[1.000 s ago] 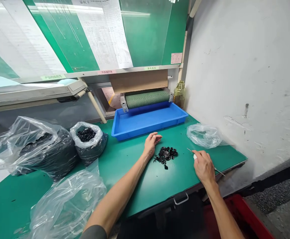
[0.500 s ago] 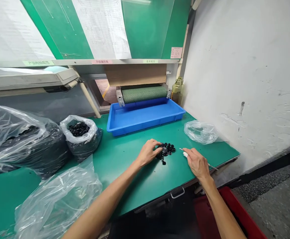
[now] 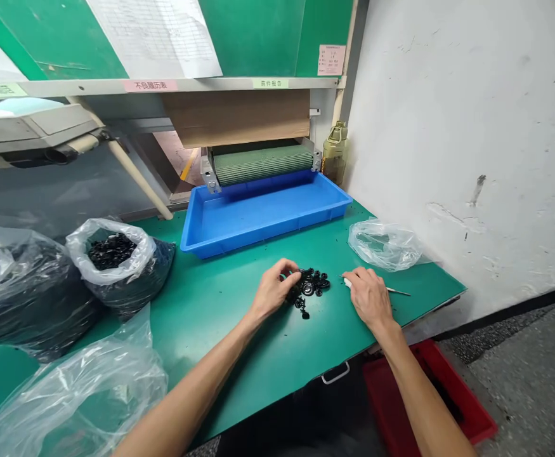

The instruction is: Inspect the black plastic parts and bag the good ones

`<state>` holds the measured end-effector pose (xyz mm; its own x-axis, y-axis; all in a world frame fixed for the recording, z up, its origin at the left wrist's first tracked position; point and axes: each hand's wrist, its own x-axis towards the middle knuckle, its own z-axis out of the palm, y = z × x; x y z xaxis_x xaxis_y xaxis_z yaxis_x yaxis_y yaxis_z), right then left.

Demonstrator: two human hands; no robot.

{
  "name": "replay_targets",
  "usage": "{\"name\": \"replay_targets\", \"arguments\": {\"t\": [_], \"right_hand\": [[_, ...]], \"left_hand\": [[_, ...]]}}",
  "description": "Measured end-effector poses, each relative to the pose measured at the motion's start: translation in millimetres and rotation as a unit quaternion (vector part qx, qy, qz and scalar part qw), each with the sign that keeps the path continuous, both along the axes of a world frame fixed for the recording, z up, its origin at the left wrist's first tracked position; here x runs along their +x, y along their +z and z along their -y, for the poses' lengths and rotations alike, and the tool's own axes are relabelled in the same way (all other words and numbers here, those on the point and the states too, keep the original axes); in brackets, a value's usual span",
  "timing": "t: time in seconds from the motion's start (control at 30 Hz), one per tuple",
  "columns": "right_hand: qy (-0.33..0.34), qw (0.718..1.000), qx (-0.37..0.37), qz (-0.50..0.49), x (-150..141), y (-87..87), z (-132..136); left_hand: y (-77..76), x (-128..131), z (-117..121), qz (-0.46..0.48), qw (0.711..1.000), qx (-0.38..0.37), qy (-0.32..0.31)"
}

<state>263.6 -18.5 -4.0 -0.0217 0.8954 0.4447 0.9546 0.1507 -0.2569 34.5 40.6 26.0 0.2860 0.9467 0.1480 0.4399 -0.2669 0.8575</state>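
Note:
A loose heap of small glossy black ring-shaped parts (image 3: 308, 289) lies on the green tabletop between my hands. At the left edge of the heap is my left hand (image 3: 273, 291), its thumb and fingers curled toward each other. What its fingertips pinch is hidden among the dark parts. My right hand (image 3: 368, 297) rests on the table right of the heap, closed over a thin rod-shaped tool (image 3: 398, 292). The tool's narrow tip points toward the heap, and a white piece shows by the fingertips. Its other end sticks out to the right.
A blue tray (image 3: 267, 238) sits under a green ribbed conveyor (image 3: 262, 164). Bags of black parts, one nearer (image 3: 120, 279) and one larger (image 3: 25, 298), stand left. Clear plastic bags lie front left (image 3: 101, 381) and right (image 3: 386, 244). A red bin (image 3: 477, 425) is below.
The view has shifted and come closer. My left hand's fingers have curled in and drawn toward the heap's left edge, uncovering a larger ring. My right hand still holds the tool.

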Motion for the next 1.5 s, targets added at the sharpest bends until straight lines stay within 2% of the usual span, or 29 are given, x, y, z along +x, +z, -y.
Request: {"name": "replay_targets", "arguments": {"t": [0.1, 0.17, 0.27, 0.33, 0.4, 0.47, 0.53, 0.7, 0.83, 0.97, 1.07, 1.2, 1.27, 1.33, 1.4, 1.5], "right_hand": [[0.037, 0.999, -0.011, -0.031, -13.3, 7.8, -5.5], [0.077, 0.995, -0.027, -0.056, -23.9, 8.9, -7.0], [0.105, 0.989, -0.046, -0.095, -33.9, 5.0, -9.9], [0.098, 0.987, -0.048, -0.119, -34.3, 2.7, -12.4], [0.088, 0.984, -0.048, -0.147, -32.0, 3.0, -14.2], [0.082, 0.978, -0.053, -0.185, -30.8, 5.5, -14.6], [0.085, 0.966, -0.069, -0.233, -33.9, 8.6, -13.0], [0.109, 0.93, -0.13, -0.326, -58.7, 12.2, -2.2], [0.105, 0.903, -0.141, -0.391, -74.8, 11.7, 8.3], [0.125, 0.912, -0.123, -0.372, -85.1, 15.1, 19.4], [0.104, 0.912, -0.116, -0.38, -93.1, 19.5, 24.5], [0.092, 0.896, -0.143, -0.411, -89.3, 21.4, 20.0], [0.079, 0.91, -0.14, -0.383, -78.7, 22.0, 14.4], [0.056, 0.944, -0.136, -0.294, -67.0, 24.4, 9.0], [0.038, 0.972, -0.149, -0.18, -58.7, 27.8, 4.3], [0.01, 0.988, -0.132, -0.079, -55.5, 30.5, -3.2]], "left_hand": [[-4.2, -7.4, 2.9, 0.158, 0.981, -0.102, 0.036], [-7.8, -10.5, 7.2, 0.242, 0.95, -0.196, 0.04], [-9.7, -11.0, 17.7, 0.336, 0.886, -0.315, 0.057], [-7.9, -10.5, 25.5, 0.384, 0.845, -0.363, 0.081], [-5.0, -10.9, 32.4, 0.41, 0.822, -0.386, 0.087], [-2.6, -12.1, 38.2, 0.418, 0.816, -0.392, 0.073], [-1.4, -12.7, 43.0, 0.412, 0.823, -0.388, 0.049], [-2.9, -6.3, 48.8, 0.341, 0.878, -0.335, -0.018], [-4.9, -1.9, 48.5, 0.278, 0.91, -0.307, -0.01], [-4.3, -3.9, 52.5, 0.21, 0.939, -0.271, -0.031], [-2.5, -4.9, 59.1, 0.187, 0.949, -0.251, -0.045], [0.1, -7.6, 62.4, 0.217, 0.935, -0.278, -0.037], [1.0, -11.3, 59.4, 0.255, 0.917, -0.307, -0.015], [1.9, -15.4, 54.2, 0.327, 0.88, -0.344, 0.01], [3.0, -18.1, 48.8, 0.405, 0.831, -0.38, 0.031], [4.7, -17.9, 43.9, 0.47, 0.776, -0.415, 0.063]]}}
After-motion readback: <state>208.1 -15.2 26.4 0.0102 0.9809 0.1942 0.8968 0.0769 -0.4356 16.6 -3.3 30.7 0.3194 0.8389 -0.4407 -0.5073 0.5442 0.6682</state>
